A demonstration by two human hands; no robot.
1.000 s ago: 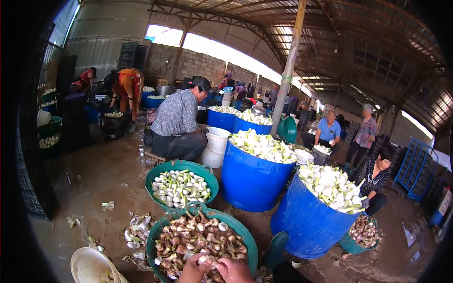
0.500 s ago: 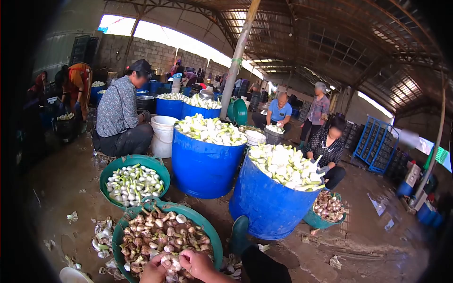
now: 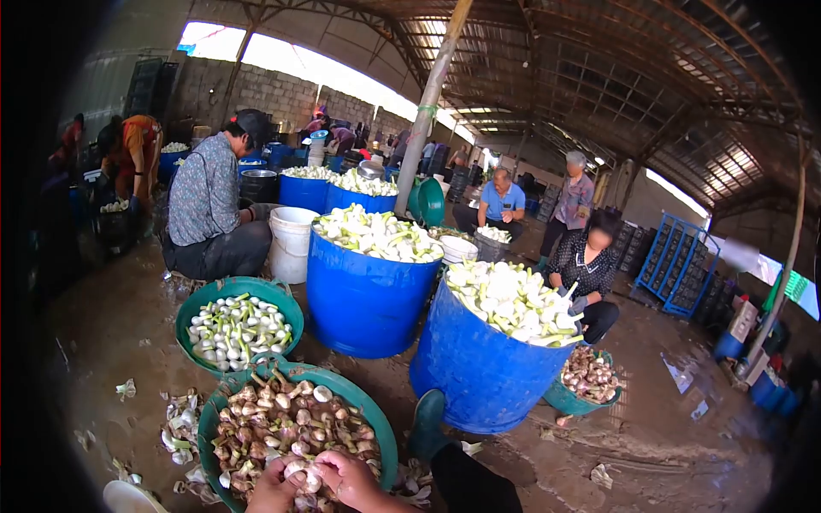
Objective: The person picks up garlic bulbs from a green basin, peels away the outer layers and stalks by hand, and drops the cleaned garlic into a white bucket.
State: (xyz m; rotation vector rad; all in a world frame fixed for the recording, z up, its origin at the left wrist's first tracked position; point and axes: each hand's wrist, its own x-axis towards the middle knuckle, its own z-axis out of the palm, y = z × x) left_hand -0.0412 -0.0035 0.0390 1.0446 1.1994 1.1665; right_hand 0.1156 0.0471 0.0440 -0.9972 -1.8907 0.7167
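Observation:
A whitish garlic bulb (image 3: 303,473) is held over the near green tub (image 3: 386,421). My left hand (image 3: 275,489) is closed around its left side. My right hand (image 3: 349,479) has its fingers pinched together against the bulb's right side; whether they grip a piece of skin is too small to tell. Beneath both hands, the tub holds many brownish, unpeeled garlic bulbs (image 3: 261,421) with short stems.
Behind sits a green tub (image 3: 181,329) of peeled garlic. Two blue drums (image 3: 363,303) (image 3: 466,376) heaped with garlic stand ahead, my boot (image 3: 428,423) beside the nearer one. Loose skins (image 3: 181,427) litter the floor. A seated co-worker (image 3: 209,197) is at left, another (image 3: 586,265) at right.
The view has shifted slightly, so everything sits a little further left. My right hand's fingers have moved down against the bulb, which stays in my left hand.

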